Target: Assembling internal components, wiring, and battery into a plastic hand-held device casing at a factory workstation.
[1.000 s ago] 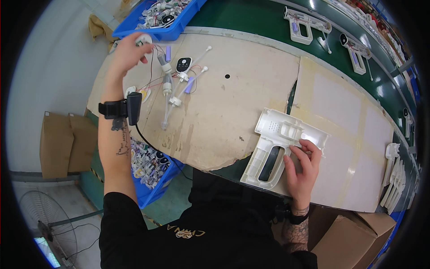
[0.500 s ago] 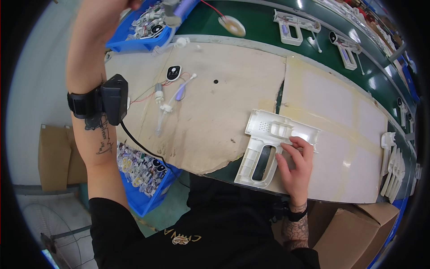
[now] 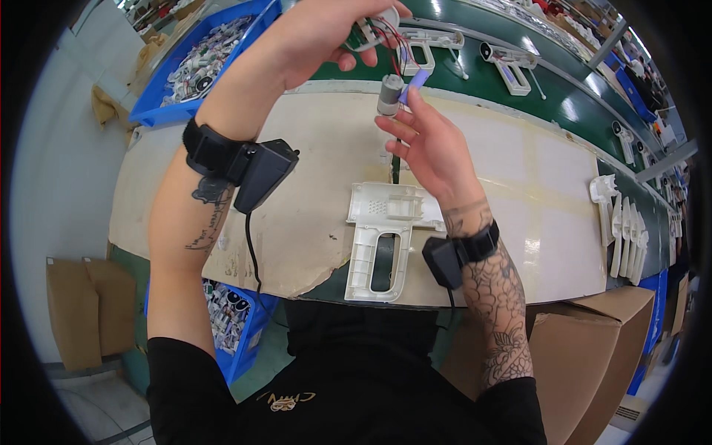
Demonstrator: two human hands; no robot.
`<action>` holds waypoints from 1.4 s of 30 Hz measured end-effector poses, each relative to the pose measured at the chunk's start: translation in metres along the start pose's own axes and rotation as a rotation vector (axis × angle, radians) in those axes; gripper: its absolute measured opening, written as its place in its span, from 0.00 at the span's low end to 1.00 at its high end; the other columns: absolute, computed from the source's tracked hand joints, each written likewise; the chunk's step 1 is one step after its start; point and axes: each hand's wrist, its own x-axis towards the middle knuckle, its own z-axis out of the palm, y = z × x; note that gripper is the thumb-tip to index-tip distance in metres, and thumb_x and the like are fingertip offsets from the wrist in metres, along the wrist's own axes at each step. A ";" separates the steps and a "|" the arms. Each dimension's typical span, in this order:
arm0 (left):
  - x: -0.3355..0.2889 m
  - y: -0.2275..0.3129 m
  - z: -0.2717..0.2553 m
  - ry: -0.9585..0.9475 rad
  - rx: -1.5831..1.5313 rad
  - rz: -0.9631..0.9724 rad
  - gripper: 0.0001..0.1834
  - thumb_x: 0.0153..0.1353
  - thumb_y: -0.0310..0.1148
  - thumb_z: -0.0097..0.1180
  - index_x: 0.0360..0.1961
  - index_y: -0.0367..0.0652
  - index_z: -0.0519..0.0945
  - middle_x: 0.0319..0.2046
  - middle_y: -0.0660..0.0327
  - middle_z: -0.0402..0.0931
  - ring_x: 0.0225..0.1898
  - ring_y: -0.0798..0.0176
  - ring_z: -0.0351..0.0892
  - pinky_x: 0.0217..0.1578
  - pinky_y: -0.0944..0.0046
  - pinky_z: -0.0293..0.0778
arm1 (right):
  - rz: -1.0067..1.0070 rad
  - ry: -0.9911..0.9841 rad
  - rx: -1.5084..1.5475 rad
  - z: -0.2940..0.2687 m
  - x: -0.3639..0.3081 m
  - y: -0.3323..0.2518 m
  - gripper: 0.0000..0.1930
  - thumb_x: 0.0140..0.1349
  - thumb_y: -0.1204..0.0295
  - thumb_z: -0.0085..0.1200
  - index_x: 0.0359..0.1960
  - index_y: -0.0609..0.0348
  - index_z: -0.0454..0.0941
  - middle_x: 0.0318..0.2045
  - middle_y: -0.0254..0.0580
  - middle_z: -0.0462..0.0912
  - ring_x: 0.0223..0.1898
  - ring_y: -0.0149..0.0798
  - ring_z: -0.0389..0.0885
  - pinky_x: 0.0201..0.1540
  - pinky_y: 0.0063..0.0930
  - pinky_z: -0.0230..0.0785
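**Wired motor assembly held aloft over the table**

Your left hand (image 3: 326,33) grips the wired part (image 3: 374,22); your right hand (image 3: 434,144) pinches the small grey motor (image 3: 388,95) in its fingers (image 3: 411,100), above the white housing shell (image 3: 387,237). In my judgement, pulling the hands apart could strain the thin red wires (image 3: 397,48).

Beige worktop (image 3: 311,148) beside green conveyor (image 3: 578,104), grey floor (image 3: 44,170).
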 end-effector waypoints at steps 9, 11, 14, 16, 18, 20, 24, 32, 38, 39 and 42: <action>0.006 -0.030 0.014 -0.064 0.180 0.003 0.19 0.77 0.47 0.49 0.58 0.51 0.85 0.41 0.67 0.82 0.32 0.75 0.77 0.30 0.73 0.66 | -0.170 0.206 -0.574 -0.043 0.018 -0.004 0.19 0.71 0.57 0.60 0.50 0.62 0.84 0.37 0.34 0.87 0.26 0.29 0.80 0.30 0.25 0.71; 0.002 -0.038 0.011 -0.011 0.222 -0.001 0.18 0.76 0.47 0.51 0.56 0.52 0.86 0.41 0.68 0.83 0.33 0.76 0.76 0.31 0.72 0.64 | -0.265 0.254 -0.765 -0.047 0.016 -0.003 0.18 0.71 0.58 0.60 0.49 0.63 0.84 0.35 0.35 0.87 0.27 0.27 0.79 0.31 0.24 0.71; -0.002 -0.037 0.023 -0.036 0.284 0.048 0.19 0.76 0.47 0.52 0.56 0.50 0.86 0.42 0.67 0.83 0.32 0.75 0.74 0.32 0.72 0.67 | -0.398 0.294 -0.924 -0.055 0.020 -0.014 0.17 0.71 0.61 0.60 0.49 0.64 0.85 0.34 0.34 0.87 0.27 0.26 0.78 0.33 0.23 0.71; -0.002 -0.035 0.023 -0.052 0.315 0.070 0.19 0.76 0.47 0.53 0.56 0.48 0.86 0.42 0.67 0.83 0.32 0.75 0.74 0.34 0.72 0.68 | -0.432 0.290 -0.889 -0.052 0.025 -0.023 0.17 0.70 0.62 0.60 0.50 0.64 0.85 0.33 0.34 0.87 0.28 0.27 0.78 0.35 0.23 0.72; -0.004 -0.033 0.022 -0.065 0.350 0.092 0.20 0.75 0.47 0.53 0.56 0.47 0.86 0.42 0.67 0.83 0.32 0.74 0.73 0.35 0.72 0.70 | -0.433 0.302 -0.689 -0.043 0.037 -0.028 0.17 0.70 0.62 0.60 0.52 0.63 0.85 0.30 0.33 0.86 0.30 0.26 0.78 0.37 0.23 0.72; -0.003 -0.032 0.023 -0.064 0.424 0.197 0.20 0.75 0.47 0.53 0.56 0.45 0.85 0.41 0.66 0.83 0.31 0.73 0.72 0.36 0.71 0.73 | -0.449 0.292 -0.660 -0.042 0.055 -0.025 0.17 0.71 0.63 0.60 0.53 0.62 0.85 0.29 0.33 0.85 0.31 0.26 0.78 0.38 0.24 0.73; 0.005 -0.035 0.036 -0.003 0.363 0.147 0.18 0.73 0.45 0.55 0.53 0.45 0.85 0.39 0.65 0.84 0.29 0.72 0.74 0.33 0.69 0.73 | -0.276 0.041 -0.949 -0.033 0.070 -0.023 0.13 0.69 0.66 0.59 0.47 0.62 0.87 0.29 0.35 0.86 0.28 0.28 0.80 0.38 0.27 0.75; 0.008 -0.052 0.024 0.105 -0.281 -0.188 0.18 0.76 0.43 0.51 0.49 0.37 0.82 0.36 0.59 0.84 0.26 0.68 0.76 0.22 0.67 0.71 | -0.370 -0.026 -0.604 0.006 -0.033 0.006 0.18 0.65 0.66 0.63 0.49 0.69 0.84 0.40 0.50 0.89 0.39 0.37 0.89 0.44 0.28 0.79; -0.003 -0.039 0.052 0.085 -0.414 -0.125 0.18 0.78 0.39 0.47 0.55 0.35 0.79 0.36 0.57 0.81 0.28 0.67 0.76 0.26 0.63 0.74 | -0.539 0.348 -0.904 -0.013 -0.008 0.042 0.33 0.57 0.61 0.71 0.57 0.74 0.73 0.52 0.60 0.77 0.49 0.53 0.81 0.52 0.44 0.76; -0.003 -0.040 0.053 0.083 -0.414 -0.122 0.18 0.78 0.39 0.47 0.55 0.35 0.79 0.36 0.57 0.81 0.28 0.67 0.76 0.26 0.63 0.74 | -0.541 0.350 -0.905 -0.016 -0.001 0.047 0.33 0.57 0.61 0.71 0.57 0.74 0.73 0.52 0.60 0.77 0.49 0.53 0.81 0.52 0.44 0.76; 0.006 -0.045 0.057 0.055 -0.458 -0.119 0.19 0.78 0.39 0.47 0.56 0.35 0.77 0.37 0.56 0.80 0.29 0.66 0.76 0.29 0.61 0.75 | -0.771 0.461 -1.062 -0.028 0.016 0.054 0.34 0.55 0.59 0.73 0.57 0.68 0.74 0.51 0.58 0.73 0.48 0.53 0.77 0.51 0.45 0.74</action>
